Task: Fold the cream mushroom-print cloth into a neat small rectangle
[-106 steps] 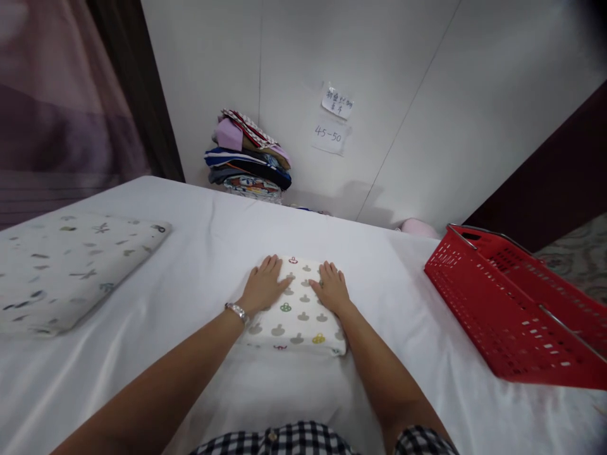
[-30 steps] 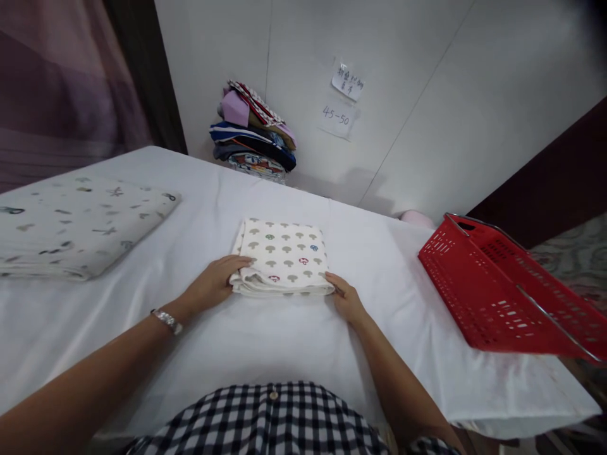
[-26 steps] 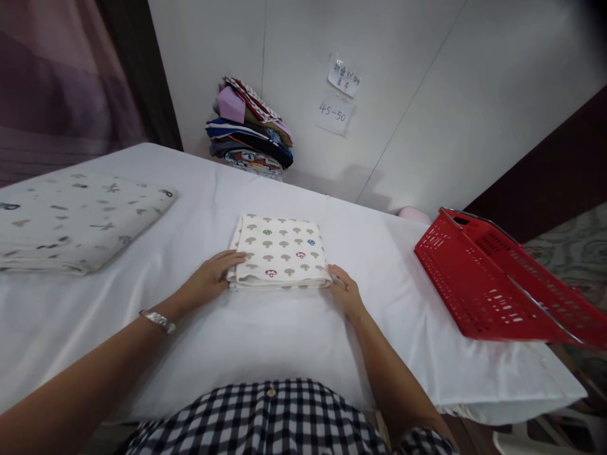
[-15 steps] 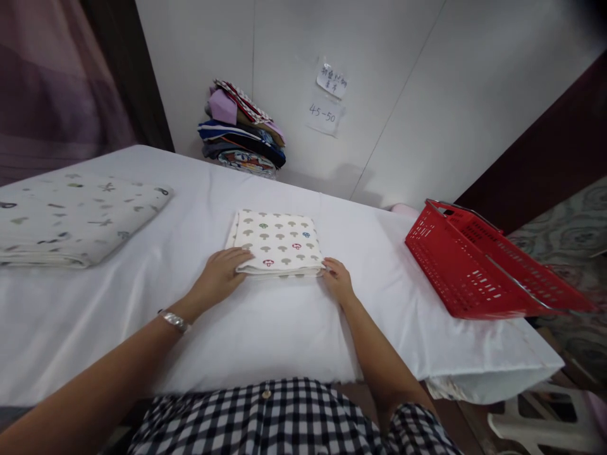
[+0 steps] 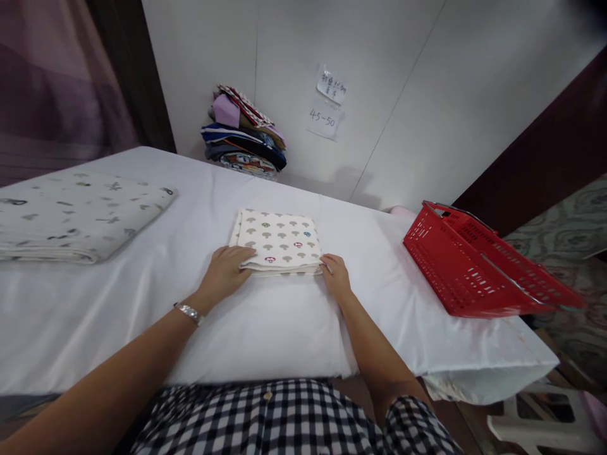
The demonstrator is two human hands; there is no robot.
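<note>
A folded white cloth with a mushroom print (image 5: pixel 282 240) lies flat on the table, its near edge showing several layers. My left hand (image 5: pixel 226 270), with a silver bracelet at the wrist, grips the near left corner, thumb and fingers closed on the fabric. At the near right corner, my right hand (image 5: pixel 336 273) pinches the folded layers between thumb and fingers. The undersides of the fingertips are hidden by the cloth. To the left lies a larger folded white cloth with a scattered print (image 5: pixel 90 218), apart from both hands.
A red plastic basket (image 5: pixel 446 272) with metal handles stands at the table's right end. Against the wall at the back sits a pile of folded fabrics (image 5: pixel 244 136). White satin covers the table (image 5: pixel 265 328). A white plastic stool (image 5: pixel 545 423) stands below on the right.
My hands stay at the cloth's two near corners, with the left hand shifted slightly right and forward. The near edge of the cloth has moved a little. The view has shifted slightly.
</note>
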